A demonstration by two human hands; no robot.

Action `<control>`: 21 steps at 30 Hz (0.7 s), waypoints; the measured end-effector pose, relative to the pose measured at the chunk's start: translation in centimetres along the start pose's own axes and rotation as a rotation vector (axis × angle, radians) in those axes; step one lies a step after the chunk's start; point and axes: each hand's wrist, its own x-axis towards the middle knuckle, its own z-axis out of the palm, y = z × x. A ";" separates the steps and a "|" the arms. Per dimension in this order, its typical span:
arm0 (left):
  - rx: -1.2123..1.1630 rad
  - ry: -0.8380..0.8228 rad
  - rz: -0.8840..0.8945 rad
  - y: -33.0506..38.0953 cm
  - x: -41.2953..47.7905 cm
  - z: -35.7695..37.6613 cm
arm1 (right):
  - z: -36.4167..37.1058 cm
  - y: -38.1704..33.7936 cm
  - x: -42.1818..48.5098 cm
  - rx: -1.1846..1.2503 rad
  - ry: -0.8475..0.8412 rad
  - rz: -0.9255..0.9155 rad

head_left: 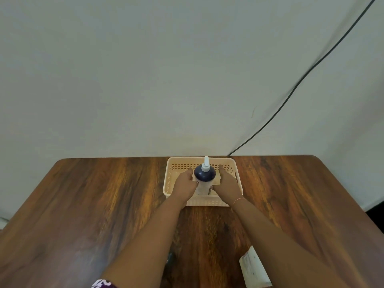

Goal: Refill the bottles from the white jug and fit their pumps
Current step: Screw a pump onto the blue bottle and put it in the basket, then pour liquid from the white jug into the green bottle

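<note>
A bottle (204, 189) with a dark blue shoulder and a white pump (206, 163) on top stands upright inside a cream slotted basket (236, 179) at the far edge of the table. My left hand (185, 183) presses against its left side, thumb on the bottle. On the other side, my right hand (227, 181) cups the bottle, fingers pointing away from me. A beige cloth (217, 179) shows between the right hand and the bottle. A white container (252, 269) lies at the near right, partly hidden by my right forearm.
The wooden table (83, 204) stands against a pale wall. A black cable (301, 80) runs down the wall to the table's back edge, right of the basket. A small dark object (170, 258) sits between my forearms, too blurred to identify.
</note>
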 end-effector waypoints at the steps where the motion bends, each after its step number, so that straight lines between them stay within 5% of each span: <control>1: -0.003 0.012 0.007 0.1 -0.6 -0.1 | -0.1 -0.2 -0.6 0.004 0.009 -0.008; 10: 0.000 0.052 0.162 -1.2 -8.6 1.1 | 0.5 0.1 -8.1 0.202 0.045 -0.117; 21: 0.440 -0.032 0.221 -8.3 -18.5 3.3 | 5.2 5.5 -16.8 -0.095 -0.080 -0.066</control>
